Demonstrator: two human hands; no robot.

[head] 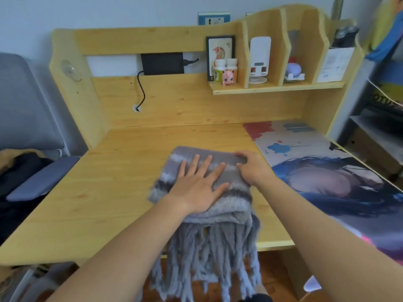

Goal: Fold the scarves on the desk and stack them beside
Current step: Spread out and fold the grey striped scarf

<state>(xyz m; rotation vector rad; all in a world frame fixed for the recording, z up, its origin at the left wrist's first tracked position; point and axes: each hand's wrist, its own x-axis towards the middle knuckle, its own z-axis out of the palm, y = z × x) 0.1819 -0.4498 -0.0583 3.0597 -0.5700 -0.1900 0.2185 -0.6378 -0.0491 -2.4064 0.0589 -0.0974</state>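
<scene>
A grey woolly scarf (174,168) with pale and dark stripes lies folded in the middle of the wooden desk (98,192). Its long tassels (207,258) hang over the desk's front edge. My left hand (200,184) presses flat on top of the fold, fingers spread and straight. My right hand (253,166) holds the scarf's far right corner, fingers curled over the edge and thumb pinching the fabric.
A large printed desk mat (316,166) covers the right part of the desk. The back shelf (277,88) holds bottles, a pink toy, a picture frame and a white device. A grey chair (39,184) stands at the left. A black cable (141,90) hangs at the back panel.
</scene>
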